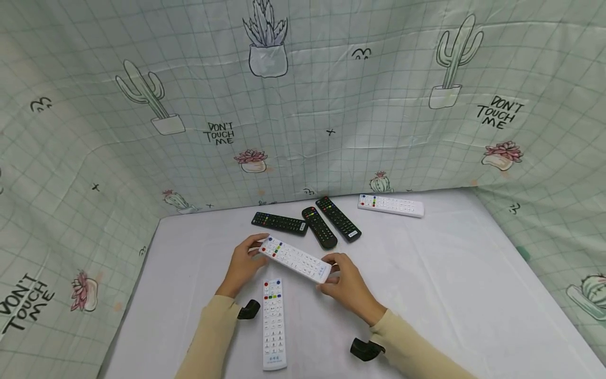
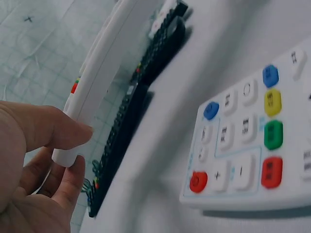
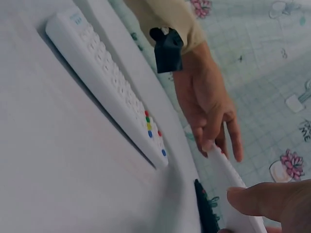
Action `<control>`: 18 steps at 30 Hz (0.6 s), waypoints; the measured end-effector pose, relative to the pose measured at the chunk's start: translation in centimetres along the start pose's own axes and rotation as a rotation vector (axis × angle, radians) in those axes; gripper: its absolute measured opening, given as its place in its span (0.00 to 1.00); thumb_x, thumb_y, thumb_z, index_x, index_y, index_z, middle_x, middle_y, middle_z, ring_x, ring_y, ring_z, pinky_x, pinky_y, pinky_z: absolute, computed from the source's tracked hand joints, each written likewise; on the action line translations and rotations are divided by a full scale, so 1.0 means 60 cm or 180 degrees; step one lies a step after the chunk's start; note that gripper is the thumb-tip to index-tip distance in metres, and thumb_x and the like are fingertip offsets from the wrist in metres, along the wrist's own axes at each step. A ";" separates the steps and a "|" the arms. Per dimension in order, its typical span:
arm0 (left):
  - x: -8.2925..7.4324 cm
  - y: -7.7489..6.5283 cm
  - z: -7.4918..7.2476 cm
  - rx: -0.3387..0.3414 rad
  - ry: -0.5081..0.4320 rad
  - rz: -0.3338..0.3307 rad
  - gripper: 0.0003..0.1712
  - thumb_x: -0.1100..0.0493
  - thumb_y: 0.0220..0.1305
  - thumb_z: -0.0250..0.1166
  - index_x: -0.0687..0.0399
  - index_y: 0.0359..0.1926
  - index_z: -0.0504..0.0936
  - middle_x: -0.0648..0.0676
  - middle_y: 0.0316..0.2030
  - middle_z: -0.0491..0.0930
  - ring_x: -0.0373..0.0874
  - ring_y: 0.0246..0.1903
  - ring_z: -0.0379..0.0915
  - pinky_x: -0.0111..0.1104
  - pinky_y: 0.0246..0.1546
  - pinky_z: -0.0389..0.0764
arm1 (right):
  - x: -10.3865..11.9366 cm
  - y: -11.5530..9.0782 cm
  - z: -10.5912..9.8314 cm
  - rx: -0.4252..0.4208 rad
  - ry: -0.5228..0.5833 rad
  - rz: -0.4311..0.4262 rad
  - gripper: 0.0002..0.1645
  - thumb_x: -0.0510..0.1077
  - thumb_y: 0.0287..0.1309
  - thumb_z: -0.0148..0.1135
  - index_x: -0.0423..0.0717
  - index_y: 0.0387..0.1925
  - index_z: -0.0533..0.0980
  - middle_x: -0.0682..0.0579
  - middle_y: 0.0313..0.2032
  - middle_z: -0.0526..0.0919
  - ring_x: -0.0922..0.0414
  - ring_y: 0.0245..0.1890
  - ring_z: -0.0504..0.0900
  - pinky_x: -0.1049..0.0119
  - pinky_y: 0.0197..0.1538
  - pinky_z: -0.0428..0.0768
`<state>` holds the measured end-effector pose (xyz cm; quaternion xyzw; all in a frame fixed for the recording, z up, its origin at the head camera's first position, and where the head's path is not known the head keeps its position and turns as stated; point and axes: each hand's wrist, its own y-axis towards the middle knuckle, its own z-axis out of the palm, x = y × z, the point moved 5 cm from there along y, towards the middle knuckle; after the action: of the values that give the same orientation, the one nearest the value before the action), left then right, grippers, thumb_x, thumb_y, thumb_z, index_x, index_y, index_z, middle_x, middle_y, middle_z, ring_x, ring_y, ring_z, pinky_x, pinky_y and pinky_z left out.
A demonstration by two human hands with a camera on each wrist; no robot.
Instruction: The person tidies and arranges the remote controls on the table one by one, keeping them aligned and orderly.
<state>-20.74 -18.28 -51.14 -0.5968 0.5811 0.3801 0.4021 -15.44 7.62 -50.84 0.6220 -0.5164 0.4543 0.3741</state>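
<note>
Cloth [image 1: 303,100], pale and gridded, rises behind the white tabletop [image 1: 426,273]; above it, left hand [image 1: 244,265] and right hand [image 1: 350,287] pinch one white remote [image 1: 295,259].

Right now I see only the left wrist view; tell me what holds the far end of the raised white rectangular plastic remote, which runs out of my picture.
Observer: The bare right hand grips that end of the raised white remote.
Operator: Report any clothing near that hand.
Observer: A beige fabric sleeve ends just short of it.
Operator: Now say how the lower white rectangular plastic remote lies.
Observer: Flat, its blue-lettered end toward the bottom of the head view.
</note>
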 end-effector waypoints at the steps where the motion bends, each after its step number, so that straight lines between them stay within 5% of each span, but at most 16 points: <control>1: -0.003 -0.001 0.002 0.0029 0.0035 0.0030 0.37 0.82 0.59 0.63 0.62 0.70 0.76 0.67 0.67 0.73 0.61 0.66 0.72 0.47 0.68 0.78 | 0.000 -0.006 -0.002 0.0035 0.0048 0.0028 0.37 0.21 0.44 0.77 0.31 0.58 0.74 0.39 0.52 0.75 0.49 0.48 0.82 0.67 0.45 0.89; 18: -0.042 -0.023 0.047 0.0590 0.0332 0.0300 0.34 0.81 0.59 0.67 0.59 0.66 0.81 0.62 0.60 0.79 0.59 0.59 0.78 0.47 0.62 0.82 | 0.000 -0.086 -0.010 0.0573 0.0202 0.0015 0.44 0.20 0.45 0.75 0.30 0.66 0.70 0.34 0.59 0.74 0.45 0.52 0.79 0.67 0.45 0.89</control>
<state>-19.44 -14.71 -49.87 -0.5481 0.6613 0.3117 0.4064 -10.50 9.11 -50.63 0.6372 -0.4629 0.5192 0.3318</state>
